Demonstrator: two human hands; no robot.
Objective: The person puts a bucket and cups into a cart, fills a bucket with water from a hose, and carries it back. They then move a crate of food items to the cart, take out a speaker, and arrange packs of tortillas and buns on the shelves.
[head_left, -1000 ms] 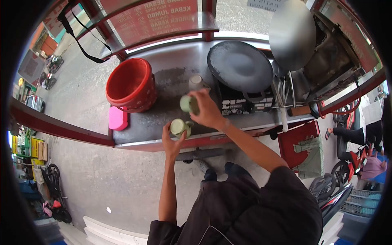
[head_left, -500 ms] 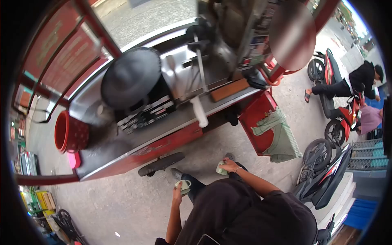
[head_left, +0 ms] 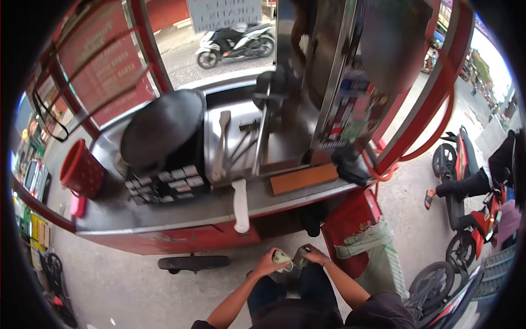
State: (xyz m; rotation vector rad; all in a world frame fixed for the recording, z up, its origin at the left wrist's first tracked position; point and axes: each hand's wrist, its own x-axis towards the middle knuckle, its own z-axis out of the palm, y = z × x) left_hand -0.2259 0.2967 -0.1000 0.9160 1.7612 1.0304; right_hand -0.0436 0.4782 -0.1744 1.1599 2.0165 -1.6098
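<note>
Below the cart's front edge, over my knees, both hands are held close together. My left hand (head_left: 267,264) has its fingers closed around a small pale green item (head_left: 282,259) with dark marks and a thin pale loop hanging from it; its exact kind I cannot tell. Just to the right, my right hand (head_left: 315,255) grips a flat, grey-green piece (head_left: 299,256) between thumb and fingers. Above them, the white handle (head_left: 240,205) juts over the counter edge. Beside my right forearm hangs a green-checked cloth (head_left: 378,249) over a red compartment (head_left: 350,219).
The metal counter (head_left: 159,219) carries a large dark wok (head_left: 163,129), a wooden spatula (head_left: 222,142), an orange-brown block (head_left: 304,179) and a red perforated bucket (head_left: 82,170). A wheel (head_left: 194,263) sticks out below. Parked motorbikes (head_left: 463,247) and a seated person (head_left: 482,175) are at right.
My hands have come closer together, right under the counter edge, and the view has tilted up towards the cart. A white motorbike now shows on the road behind. Both hands still hold their green items.
</note>
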